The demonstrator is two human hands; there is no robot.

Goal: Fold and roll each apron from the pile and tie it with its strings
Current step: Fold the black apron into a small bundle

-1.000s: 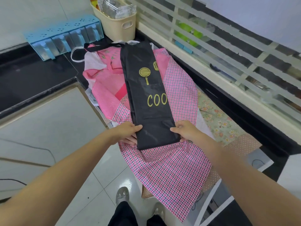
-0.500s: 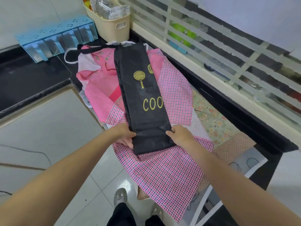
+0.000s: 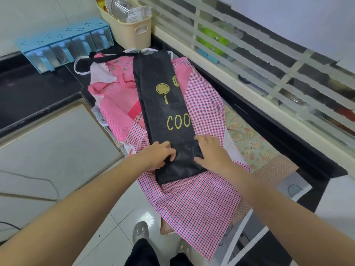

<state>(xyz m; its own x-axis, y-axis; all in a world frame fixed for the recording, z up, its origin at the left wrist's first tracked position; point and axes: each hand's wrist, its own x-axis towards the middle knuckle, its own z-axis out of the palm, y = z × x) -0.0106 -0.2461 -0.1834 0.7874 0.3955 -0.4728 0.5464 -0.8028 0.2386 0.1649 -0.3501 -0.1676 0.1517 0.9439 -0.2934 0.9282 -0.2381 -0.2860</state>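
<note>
i see the folded apron [image 3: 165, 112] lying lengthwise on top of the pile of aprons [image 3: 203, 189], which sits on the counter [image 3: 28, 93] and hangs over its near edge. my left hand [image 3: 159, 156] rests on the apron's left side near its close end, my right hand [image 3: 211, 152] on its right side. behind the pile stands a basket [image 3: 132, 31]; to its left a spice rack [image 3: 63, 47]. the window [image 3: 269, 54] runs along the right.
</note>
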